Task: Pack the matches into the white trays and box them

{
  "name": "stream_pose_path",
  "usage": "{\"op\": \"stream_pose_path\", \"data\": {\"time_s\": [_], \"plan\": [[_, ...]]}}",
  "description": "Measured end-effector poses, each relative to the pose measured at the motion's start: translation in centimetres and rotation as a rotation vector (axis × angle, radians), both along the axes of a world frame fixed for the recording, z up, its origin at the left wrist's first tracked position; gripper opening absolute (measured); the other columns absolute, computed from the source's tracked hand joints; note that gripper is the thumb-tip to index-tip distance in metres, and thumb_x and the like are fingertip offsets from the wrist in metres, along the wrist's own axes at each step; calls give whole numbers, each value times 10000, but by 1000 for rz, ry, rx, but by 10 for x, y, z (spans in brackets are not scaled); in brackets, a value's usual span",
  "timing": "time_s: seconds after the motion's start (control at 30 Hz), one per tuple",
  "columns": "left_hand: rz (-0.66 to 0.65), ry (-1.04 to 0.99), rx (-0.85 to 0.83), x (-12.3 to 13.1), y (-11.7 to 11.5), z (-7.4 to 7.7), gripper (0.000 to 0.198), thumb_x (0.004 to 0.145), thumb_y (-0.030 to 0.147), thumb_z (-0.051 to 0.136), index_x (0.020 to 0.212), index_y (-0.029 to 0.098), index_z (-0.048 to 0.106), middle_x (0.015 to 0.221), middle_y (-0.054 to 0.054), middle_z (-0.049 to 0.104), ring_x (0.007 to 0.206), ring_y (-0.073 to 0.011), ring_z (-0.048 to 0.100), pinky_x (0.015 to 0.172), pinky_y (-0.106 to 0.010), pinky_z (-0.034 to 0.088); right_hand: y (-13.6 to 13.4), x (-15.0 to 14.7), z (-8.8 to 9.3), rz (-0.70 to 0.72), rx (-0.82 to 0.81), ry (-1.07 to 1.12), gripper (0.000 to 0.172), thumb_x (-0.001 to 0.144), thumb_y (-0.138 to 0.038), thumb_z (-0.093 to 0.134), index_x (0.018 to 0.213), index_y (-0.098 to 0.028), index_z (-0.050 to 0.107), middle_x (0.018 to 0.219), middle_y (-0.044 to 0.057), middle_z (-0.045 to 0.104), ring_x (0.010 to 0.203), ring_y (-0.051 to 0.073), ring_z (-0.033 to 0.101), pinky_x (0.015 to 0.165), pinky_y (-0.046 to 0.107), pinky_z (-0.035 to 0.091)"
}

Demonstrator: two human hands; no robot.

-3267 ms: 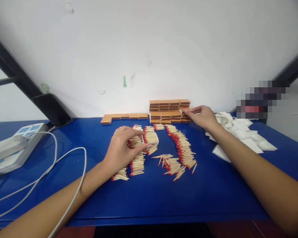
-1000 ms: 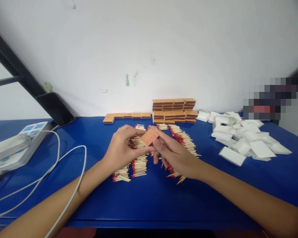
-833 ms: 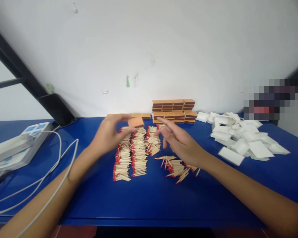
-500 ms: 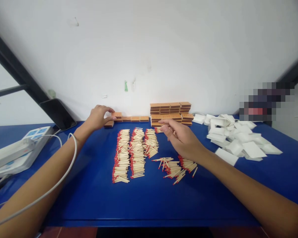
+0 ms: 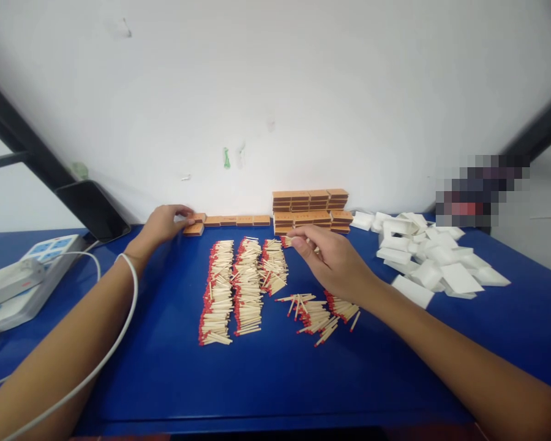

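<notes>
White wall [image 5: 349, 104] across the upper half of the frame. Blue tabletop [image 5: 266, 392] across the lower half. Right hand [image 5: 335, 254] right of centre, with forearm in from the lower right corner; fingers bent over the matches. Cannot tell the grip as spread or pressed together. Left hand [image 5: 160, 223] left of centre, with white cable [image 5: 131, 294] across the forearm; grip pinching a matchbox [image 5: 199, 217] at the left end of the matchbox row [image 5: 228, 220], near the foot of the wall. Loose pile of white trays [image 5: 429, 251] at right. Power strip [image 5: 37, 306] at the left edge. Three columns of red-headed matches [image 5: 248, 288] at centre, heads to the left. Matchbox stack [image 5: 310, 202] right of centre, rear section higher than front. Dark slab [image 5: 94, 211] at left, tilted. Match heap [image 5: 316, 315] below the right hand. Front matchbox [image 5: 191, 230] just before the pinched one.
</notes>
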State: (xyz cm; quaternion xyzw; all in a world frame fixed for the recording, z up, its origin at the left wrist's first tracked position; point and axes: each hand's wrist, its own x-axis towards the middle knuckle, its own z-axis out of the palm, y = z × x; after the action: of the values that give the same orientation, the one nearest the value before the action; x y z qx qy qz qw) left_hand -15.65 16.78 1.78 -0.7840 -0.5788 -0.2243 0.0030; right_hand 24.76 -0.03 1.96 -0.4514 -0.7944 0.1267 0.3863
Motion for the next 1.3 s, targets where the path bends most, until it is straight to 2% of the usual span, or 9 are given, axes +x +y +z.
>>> {"op": "stream_pose_path", "data": {"time_s": [0.13,0.37,0.47,0.63,0.73,0.87,1.0,1.17,1.3], "plan": [[34,-9,32,1,-7,-3,466,875,567,635,1164,225,765,1095,-93,817,1016,-308,734,912,-392,514,-2,-3,0,-1,11,-24,387,1114,-495,411,1078,-225,687,1013,77,749,915,240,671,812,383,468],[53,-17,164,35,-37,21,356,928,480,636,1124,206,751,1157,-126,785,1087,-328,690,980,-427,490,16,20,5,-120,78,-156,367,1079,-438,475,870,-227,690,795,51,704,722,219,607,695,355,406],[-31,-70,235,69,-71,23,257,985,408,597,978,210,760,1065,-101,796,1026,-287,702,951,-402,514,33,47,10,-319,117,-267,280,1007,-389,568,820,-226,699,786,62,726,714,229,623,672,351,386],[-356,-282,247,112,-127,11,129,968,351,704,961,228,742,971,-47,805,906,-226,728,861,-380,555,52,91,17,-508,111,-392,251,961,-392,586,883,-233,764,860,92,783,759,268,670,670,377,404],[-362,-364,244,115,-137,5,158,1028,330,631,1005,219,742,921,-43,805,815,-194,729,784,-343,566,55,116,22,-604,91,-460,252,965,-363,567,972,-232,783,958,117,803,817,302,683,683,402,405],[-430,-170,328,105,-131,-2,211,1043,361,599,979,217,740,928,-64,795,885,-231,710,840,-390,552,60,154,25,-771,-7,-547,284,975,-428,608,922,-206,776,887,174,775,785,323,653,651,408,359],[-430,-127,305,99,-127,-5,221,1052,374,587,1026,215,739,955,-72,787,886,-233,707,823,-391,543,74,170,11,-665,-51,-630,234,945,-392,671,917,-197,798,934,158,769,834,312,638,699,408,399],[-469,-105,306,105,-133,-3,211,1056,357,588,1044,202,730,932,-75,773,877,-232,690,798,-385,538,93,157,-16,-553,-37,-793,181,913,-236,675,929,-149,833,1009,195,740,1047,365,598,788,422,414],[-479,-129,310,107,-136,-2,183,1050,320,589,1041,202,728,944,-75,777,897,-233,694,823,-398,546,93,156,-16,-546,-13,-833,228,942,-169,603,845,-126,805,961,204,728,1005,345,592,765,415,404]]}}
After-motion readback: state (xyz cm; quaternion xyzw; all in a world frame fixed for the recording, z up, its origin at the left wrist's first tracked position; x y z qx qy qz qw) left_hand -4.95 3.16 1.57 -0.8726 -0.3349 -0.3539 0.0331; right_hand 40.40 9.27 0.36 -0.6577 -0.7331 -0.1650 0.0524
